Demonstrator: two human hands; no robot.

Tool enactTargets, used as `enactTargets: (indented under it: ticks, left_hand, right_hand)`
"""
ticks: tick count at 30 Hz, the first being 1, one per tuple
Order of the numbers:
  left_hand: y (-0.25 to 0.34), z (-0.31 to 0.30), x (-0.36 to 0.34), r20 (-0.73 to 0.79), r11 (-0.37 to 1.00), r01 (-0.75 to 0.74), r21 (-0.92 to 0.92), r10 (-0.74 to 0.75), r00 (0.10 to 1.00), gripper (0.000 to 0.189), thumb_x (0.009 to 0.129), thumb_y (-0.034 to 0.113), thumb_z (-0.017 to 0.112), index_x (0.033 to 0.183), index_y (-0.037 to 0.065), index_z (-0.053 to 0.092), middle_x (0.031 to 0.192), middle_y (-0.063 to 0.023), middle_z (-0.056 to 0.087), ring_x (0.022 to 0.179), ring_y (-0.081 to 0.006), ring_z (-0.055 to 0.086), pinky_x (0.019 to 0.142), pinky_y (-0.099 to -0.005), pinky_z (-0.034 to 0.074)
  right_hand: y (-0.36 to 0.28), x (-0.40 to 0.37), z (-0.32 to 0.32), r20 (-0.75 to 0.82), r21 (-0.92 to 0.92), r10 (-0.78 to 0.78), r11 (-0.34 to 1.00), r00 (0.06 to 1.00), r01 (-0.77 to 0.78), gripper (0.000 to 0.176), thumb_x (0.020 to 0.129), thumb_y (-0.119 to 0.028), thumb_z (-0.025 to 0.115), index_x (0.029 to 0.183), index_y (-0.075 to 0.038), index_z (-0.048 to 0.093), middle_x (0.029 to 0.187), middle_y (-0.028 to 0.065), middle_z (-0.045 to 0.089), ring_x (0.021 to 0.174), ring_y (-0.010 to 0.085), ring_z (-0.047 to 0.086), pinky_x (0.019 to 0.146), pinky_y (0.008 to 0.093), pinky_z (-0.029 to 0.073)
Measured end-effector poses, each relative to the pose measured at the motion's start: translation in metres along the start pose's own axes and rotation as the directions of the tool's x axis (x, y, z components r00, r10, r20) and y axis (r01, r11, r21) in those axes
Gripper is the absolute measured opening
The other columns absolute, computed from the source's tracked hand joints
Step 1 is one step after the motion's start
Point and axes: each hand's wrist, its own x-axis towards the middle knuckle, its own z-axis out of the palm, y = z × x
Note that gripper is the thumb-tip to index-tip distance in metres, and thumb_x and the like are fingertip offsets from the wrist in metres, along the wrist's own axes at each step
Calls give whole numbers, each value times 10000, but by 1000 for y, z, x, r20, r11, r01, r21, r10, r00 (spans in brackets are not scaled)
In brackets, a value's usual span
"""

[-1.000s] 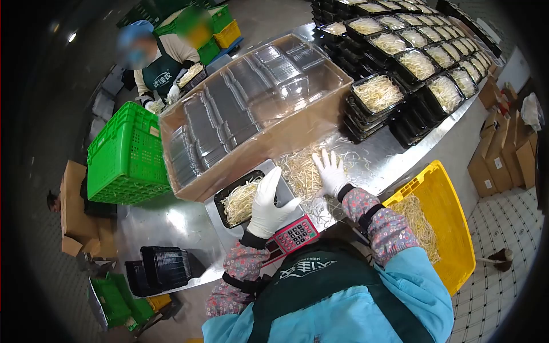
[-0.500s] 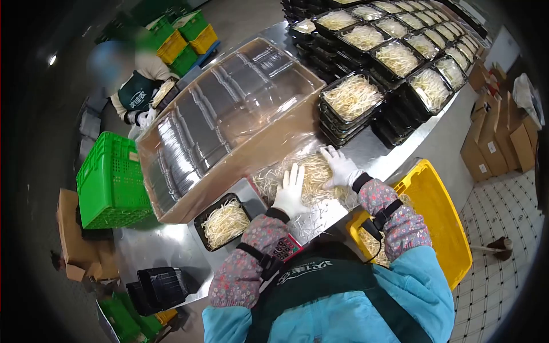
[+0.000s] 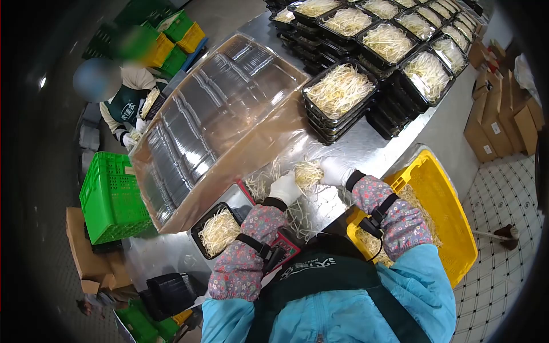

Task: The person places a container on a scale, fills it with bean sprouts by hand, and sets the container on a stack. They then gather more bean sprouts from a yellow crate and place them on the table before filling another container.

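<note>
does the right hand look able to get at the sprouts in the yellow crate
Probably yes: the yellow crate is open-topped beside the right sleeve, though the right hand is busy at a sprout clump.

Left hand and right hand are wearing plain white gloves. Dark cuffs are ringing both wrists, right behind the hands. Next back: floral oversleeves, greyish, small pink and pale flowers, are covering the forearms. Black straps are wrapping them, well behind the hands, with small black boxes sitting on the straps; a thin dark cable is looping off the right one. Farthest from the hands, a bright blue jacket is showing under a dark green apron, which is bearing white lettering. Dark shoulder bands are running over the jacket.
</note>
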Motion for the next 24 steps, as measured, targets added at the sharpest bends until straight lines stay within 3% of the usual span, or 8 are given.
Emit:
enactTargets:
  ticks: [7,11,15,17,18,20,23,24]
  left_hand:
    - [-9,-35,-32,-23,986,-110,124,113,993,266,804,181,599,1039,59,587,946,-200,695,922,-388,667,802,-474,520]
    - [-39,-23,-47,-114,942,-285,177,307,945,249,784,158,633,1014,79,582,964,-132,666,908,-362,647,777,-459,532]
    - [-21,-15,-61,-81,810,-512,286,553,830,526,741,342,759,1210,156,612,1012,-98,655,990,-316,630,830,-410,528]
    - [-20,-18,-54,150,897,-419,140,399,904,690,708,369,787,1321,165,547,1164,-114,624,1100,-315,592,889,-410,507]
    - [-17,-27,-49,249,943,-319,90,289,924,702,712,370,785,1334,164,533,1212,-118,607,1135,-316,574,905,-414,498]
    - [-7,-57,-42,368,990,-141,12,127,921,789,714,329,791,1399,126,456,1375,-146,515,1240,-333,507,963,-427,469]
    - [-37,-33,-18,-81,935,-353,20,353,932,1005,649,310,844,1483,97,326,1464,-191,415,1277,-370,477,1007,-442,447]
    - [-32,-32,-12,-86,943,-332,31,333,939,1090,616,311,861,1505,108,263,1493,-194,363,1307,-384,439,1030,-464,424]
  right_hand:
    - [6,-16,-48,-124,-52,13,998,992,-20,416,687,-299,749,1023,-62,690,905,201,696,885,365,675,810,442,535]
    - [9,-20,-78,-88,208,136,971,987,-116,566,676,-302,763,1180,-72,644,1008,210,693,939,364,669,834,407,534]
    - [-6,15,-47,-30,302,-44,952,999,52,664,661,-313,805,1240,-56,609,1110,244,665,1047,365,641,924,410,496]
    - [-26,16,-51,152,44,11,999,988,-18,742,660,-336,817,1289,-31,568,1122,232,664,1063,356,638,929,397,494]
    - [-19,13,-42,-14,-12,-174,985,985,174,934,659,-383,832,1430,-47,426,1301,247,567,1200,374,556,1020,414,440]
    - [-9,17,-29,2,-33,-33,999,999,33,1019,654,-409,836,1475,-54,347,1408,255,458,1277,395,477,1070,426,395]
    - [1,12,-19,-16,5,20,1000,1000,-20,1159,619,-416,867,1517,-48,234,1525,260,296,1363,426,363,1119,458,342]
    - [-2,8,-21,-29,-4,28,1000,999,-29,1174,610,-410,876,1520,-58,224,1529,253,290,1369,415,360,1116,463,346]
